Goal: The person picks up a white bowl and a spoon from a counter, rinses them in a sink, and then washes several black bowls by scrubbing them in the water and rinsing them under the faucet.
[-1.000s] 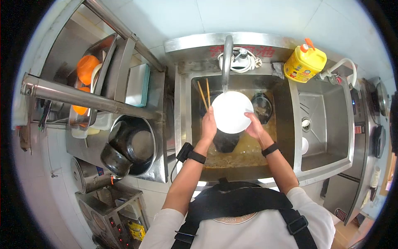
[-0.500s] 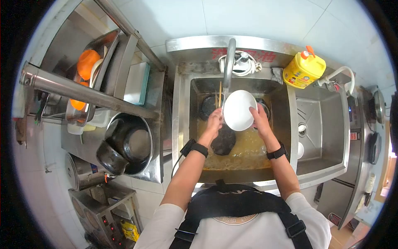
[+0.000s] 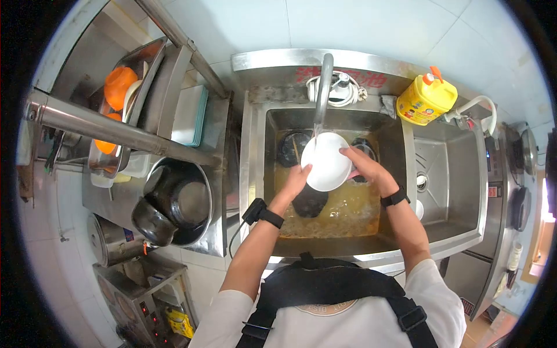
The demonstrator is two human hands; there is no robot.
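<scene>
A white bowl [image 3: 328, 163] is tilted under the tap [image 3: 322, 95], above the murky water in the large sink [image 3: 253, 174]. My left hand [image 3: 297, 178] is closed on the bowl's left rim. Thin wooden chopsticks [image 3: 295, 151] stick up beyond that hand's fingers; whether they are gripped there is hidden. My right hand [image 3: 371, 166] is closed around the bowl's right side, its fingers partly behind it. Something pink shows below those fingers, too small to name. Dark round dishes [image 3: 309, 202] lie in the water around the bowl.
A yellow jug [image 3: 426, 98] stands on the back ledge beside a coiled white hose [image 3: 342, 90]. To the right is a second sink [image 3: 447, 174]. At left, a large pot [image 3: 210, 200] holds dark bowls, below a shelf tray with orange bowls [image 3: 120, 88].
The white bowl has moved slightly left and toward me. My left hand and the chopsticks have shifted left, and my right hand has slid further over the bowl's side.
</scene>
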